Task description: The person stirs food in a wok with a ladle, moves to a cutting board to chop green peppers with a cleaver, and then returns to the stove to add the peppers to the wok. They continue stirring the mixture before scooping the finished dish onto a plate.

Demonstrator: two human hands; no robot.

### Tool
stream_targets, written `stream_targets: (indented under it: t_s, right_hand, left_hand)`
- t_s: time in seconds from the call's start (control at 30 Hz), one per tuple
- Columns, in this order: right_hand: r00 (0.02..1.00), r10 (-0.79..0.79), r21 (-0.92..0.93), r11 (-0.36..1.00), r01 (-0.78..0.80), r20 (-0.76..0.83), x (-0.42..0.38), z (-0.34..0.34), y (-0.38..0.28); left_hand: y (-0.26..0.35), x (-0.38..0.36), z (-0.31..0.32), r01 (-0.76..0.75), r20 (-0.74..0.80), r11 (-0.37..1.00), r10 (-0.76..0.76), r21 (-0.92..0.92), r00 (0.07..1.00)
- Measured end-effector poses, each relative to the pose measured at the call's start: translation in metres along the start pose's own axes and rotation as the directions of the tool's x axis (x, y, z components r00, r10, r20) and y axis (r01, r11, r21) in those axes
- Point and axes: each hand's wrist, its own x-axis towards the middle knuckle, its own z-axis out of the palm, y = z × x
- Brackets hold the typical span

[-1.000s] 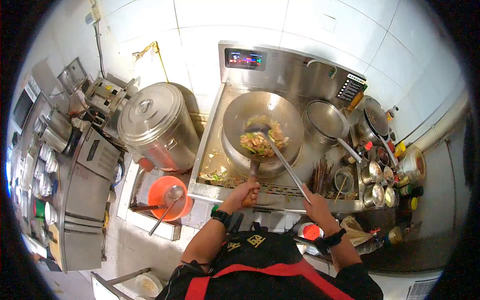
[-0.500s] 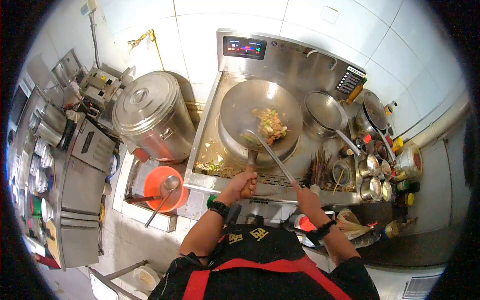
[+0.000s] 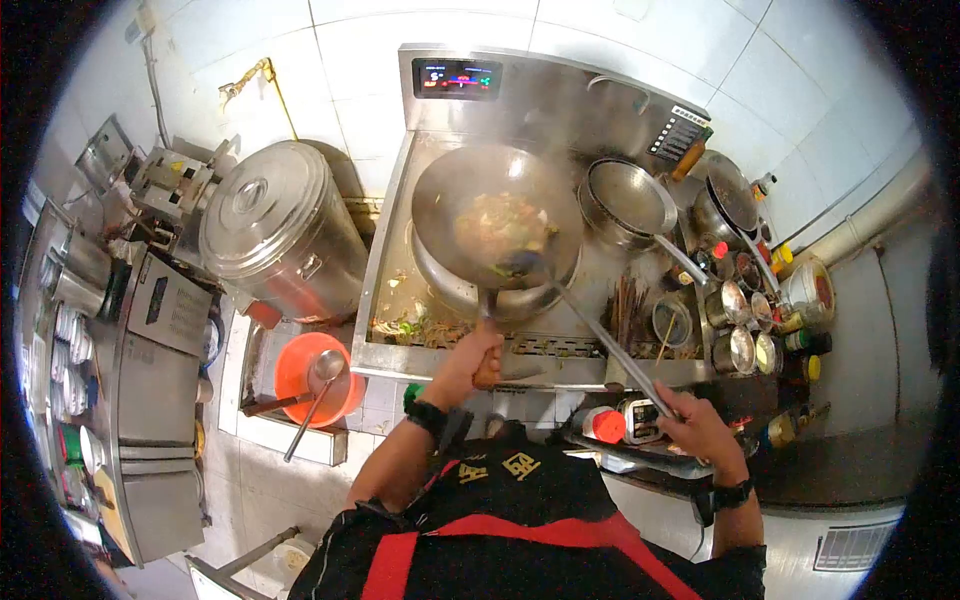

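A steel wok sits on the round burner, with chopped, steaming food inside. My left hand is closed around its wooden handle near the stove's front edge. Out to the right, my right hand grips the end of a long metal ladle. The ladle's shaft slants up and left over the wok rim. Its head is low in the wok, at the near side of the food, partly lost in shadow and steam.
On the stove, a strainer rests over a pan right of the wok. Seasoning pots line the right side. At left stand a lidded steel stockpot and an orange bucket holding another ladle. A control panel glows behind.
My right hand has moved right and down, drawing the ladle handle outward. The food is spread wider in the wok, and more steam rises. My left hand stays on the wok handle.
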Motion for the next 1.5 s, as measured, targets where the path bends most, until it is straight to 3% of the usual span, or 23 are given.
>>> stream_targets:
  t_s: [0.13, 0.23, 0.33, 0.4, 0.43, 0.5, 0.53, 0.6, 0.63, 0.67, 0.73, 0.77, 0.83, 0.93, 0.97, 1.07, 1.13, 1.2, 1.27, 1.4, 1.47, 1.5]
  right_hand:
    - [0.998, -0.063, 0.103, 0.993, 0.063, -0.004, 0.028, 0.032, -0.008]
    - [0.989, -0.103, 0.1, 0.988, 0.114, -0.107, 0.066, 0.07, -0.01]
    - [0.986, -0.038, 0.034, 0.998, 0.044, -0.161, 0.077, 0.061, -0.015]
    - [0.979, -0.044, -0.103, 0.994, 0.024, -0.198, 0.053, 0.029, -0.008]
    - [0.978, -0.051, -0.108, 0.994, 0.029, -0.203, 0.048, 0.012, -0.015]
    - [0.987, -0.023, -0.303, 0.953, -0.026, -0.157, 0.041, -0.014, -0.027]
    - [0.985, -0.028, -0.304, 0.952, -0.025, -0.168, 0.055, -0.011, -0.019]
    - [0.977, -0.075, -0.491, 0.871, -0.034, -0.2, 0.081, 0.019, 0.009]
    - [0.976, -0.083, -0.468, 0.884, -0.022, -0.203, 0.09, 0.025, 0.003]
    - [0.973, -0.089, -0.467, 0.884, -0.02, -0.211, 0.101, 0.035, 0.002]
    - [0.967, 0.005, -0.24, 0.968, -0.068, -0.254, 0.121, 0.057, 0.003]
    - [0.964, -0.013, -0.251, 0.966, -0.056, -0.267, 0.135, 0.061, 0.002]
    - [0.911, -0.128, 0.049, 0.986, 0.16, -0.393, 0.137, 0.088, -0.002]
    - [0.947, -0.028, 0.138, 0.988, 0.076, -0.32, 0.154, 0.097, -0.04]
    - [0.966, -0.035, 0.011, 0.999, 0.039, -0.257, 0.154, 0.098, -0.043]
    - [0.965, -0.074, -0.11, 0.993, 0.047, -0.252, 0.131, 0.105, -0.023]
    - [0.965, -0.089, -0.12, 0.991, 0.061, -0.248, 0.105, 0.101, -0.008]
    - [0.959, -0.109, -0.127, 0.989, 0.078, -0.262, 0.088, 0.094, -0.003]
    - [0.961, -0.157, 0.019, 0.986, 0.166, -0.23, 0.078, 0.091, 0.0]
    - [0.977, -0.073, -0.001, 0.997, 0.074, -0.199, 0.123, 0.098, -0.006]
    - [0.978, 0.028, 0.167, 0.986, 0.007, -0.206, 0.136, 0.099, -0.024]
    - [0.977, 0.019, 0.165, 0.986, 0.016, -0.214, 0.142, 0.095, -0.033]
  left_hand:
    - [0.002, 0.001, 0.009, 0.036, -0.037, 0.999, -0.036, 0.005, 0.999]
    - [-0.008, 0.004, -0.003, 0.007, -0.005, 0.999, -0.007, 0.048, 1.0]
    - [0.001, 0.0, 0.002, 0.022, -0.01, 0.996, -0.023, -0.086, 1.0]
    - [0.006, 0.007, -0.009, 0.045, 0.007, 0.998, -0.046, 0.045, 0.999]
    - [0.006, 0.01, -0.01, 0.037, 0.011, 0.998, -0.037, 0.045, 0.999]
    - [0.003, 0.009, -0.014, 0.076, 0.016, 0.994, -0.075, -0.083, 0.997]
    - [0.011, 0.009, -0.006, 0.068, 0.021, 0.995, -0.066, -0.077, 0.998]
    - [0.007, -0.004, 0.01, 0.061, 0.013, 0.996, -0.06, -0.069, 0.998]
    - [0.005, 0.002, 0.0, 0.042, 0.08, 0.999, -0.041, -0.011, 0.996]
    - [0.002, 0.006, -0.004, 0.033, 0.083, 0.999, -0.032, -0.006, 0.996]
    - [-0.006, 0.012, -0.008, 0.013, 0.035, 1.0, -0.013, 0.013, 0.999]
    - [0.003, 0.014, 0.001, -0.01, 0.043, 1.0, 0.009, 0.012, 0.999]
    - [-0.002, 0.004, 0.009, 0.042, 0.006, 0.998, -0.042, -0.056, 0.999]
    - [-0.007, 0.006, 0.005, -0.002, 0.027, 0.998, 0.003, -0.057, 1.0]
    - [-0.009, 0.006, 0.002, 0.002, 0.025, 0.998, -0.001, -0.056, 1.0]
    - [0.0, 0.008, 0.001, -0.005, 0.032, 0.996, 0.008, -0.094, 0.999]
    - [0.006, -0.001, -0.003, 0.033, -0.08, 0.992, -0.024, 0.122, 0.997]
    - [-0.002, 0.011, -0.016, 0.045, -0.024, 0.998, -0.044, 0.045, 0.999]
    - [0.004, 0.012, -0.009, 0.068, 0.04, 0.998, -0.067, -0.017, 0.997]
    - [-0.001, 0.009, -0.002, 0.01, 0.002, 0.998, -0.011, 0.057, 1.0]
    - [-0.001, 0.005, 0.004, -0.026, -0.011, 0.996, 0.027, 0.084, 1.0]
    - [0.001, 0.003, 0.014, -0.007, -0.035, 1.0, 0.008, 0.018, 0.999]
